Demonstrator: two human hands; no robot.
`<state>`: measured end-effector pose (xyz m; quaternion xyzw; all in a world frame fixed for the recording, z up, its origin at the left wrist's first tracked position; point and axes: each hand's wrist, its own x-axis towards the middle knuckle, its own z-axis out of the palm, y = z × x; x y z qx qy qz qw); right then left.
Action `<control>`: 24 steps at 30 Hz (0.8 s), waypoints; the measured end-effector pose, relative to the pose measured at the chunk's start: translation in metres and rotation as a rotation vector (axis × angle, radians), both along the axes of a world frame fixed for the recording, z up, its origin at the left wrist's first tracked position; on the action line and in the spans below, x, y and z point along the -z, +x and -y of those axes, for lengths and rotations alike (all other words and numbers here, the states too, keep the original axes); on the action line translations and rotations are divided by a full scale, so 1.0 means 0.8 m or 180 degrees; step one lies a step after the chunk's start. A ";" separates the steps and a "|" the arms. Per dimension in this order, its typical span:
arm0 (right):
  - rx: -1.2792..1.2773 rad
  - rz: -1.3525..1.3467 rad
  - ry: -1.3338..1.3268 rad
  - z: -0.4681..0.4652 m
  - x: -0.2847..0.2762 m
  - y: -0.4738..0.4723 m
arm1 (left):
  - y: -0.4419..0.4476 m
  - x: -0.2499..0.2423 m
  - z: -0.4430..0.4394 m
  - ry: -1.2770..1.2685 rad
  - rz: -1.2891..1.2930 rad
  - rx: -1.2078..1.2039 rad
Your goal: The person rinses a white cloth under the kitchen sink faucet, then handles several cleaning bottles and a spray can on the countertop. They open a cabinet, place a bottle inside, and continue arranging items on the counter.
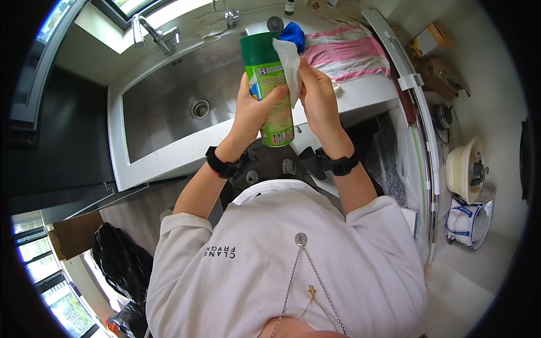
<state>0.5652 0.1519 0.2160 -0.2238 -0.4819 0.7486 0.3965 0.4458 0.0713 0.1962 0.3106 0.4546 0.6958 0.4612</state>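
My left hand (253,107) grips a green aerosol can (277,114) with a dark green cap, held upright in the picture above the front rim of the sink. With my right hand (315,91) I hold a white cloth or wipe (290,69) against the can's right side, its upper end reaching the cap. Behind the cap lies a blue cloth (293,36) on the counter. Printed writing and small pictures cover the can's lower part. The fingers of my right hand are partly hidden behind the wipe.
A stainless steel sink (169,101) with a drain lies to the left, a chrome faucet (162,38) behind it. A pink and white striped towel (346,53) covers part of the counter at right. Black plastic bags (120,257) and a cardboard box (76,234) stand lower left.
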 end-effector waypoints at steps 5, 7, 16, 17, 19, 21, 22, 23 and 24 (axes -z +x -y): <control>0.0022 -0.0105 -0.0159 0.008 -0.011 -0.009 | 0.000 -0.003 0.002 -0.0054 -0.0488 -0.0153; -0.0102 0.0181 0.0034 0.006 -0.012 -0.008 | 0.001 -0.002 0.004 -0.0076 -0.0708 -0.0155; -0.0321 0.1135 0.0400 -0.011 -0.018 0.010 | -0.003 -0.006 0.012 -0.0314 -0.0846 -0.0084; -0.0177 0.1528 0.0336 -0.011 -0.018 0.011 | -0.003 -0.005 0.012 -0.0286 -0.0918 -0.0096; -0.0338 0.1147 0.0564 -0.007 -0.016 0.009 | -0.001 -0.002 0.013 -0.0251 -0.1013 -0.0106; -0.0418 0.0587 0.0638 -0.005 -0.014 0.008 | 0.003 0.001 0.011 -0.0218 -0.1050 -0.0123; -0.0470 0.0558 0.0527 -0.006 -0.014 0.010 | 0.001 0.001 0.011 -0.0159 -0.0970 -0.0071; -0.0403 0.0707 0.0360 -0.006 -0.013 0.009 | 0.001 0.001 0.012 -0.0184 -0.0955 -0.0092; -0.0517 0.0813 0.0223 -0.008 -0.014 0.011 | 0.001 0.001 0.012 -0.0188 -0.0919 -0.0083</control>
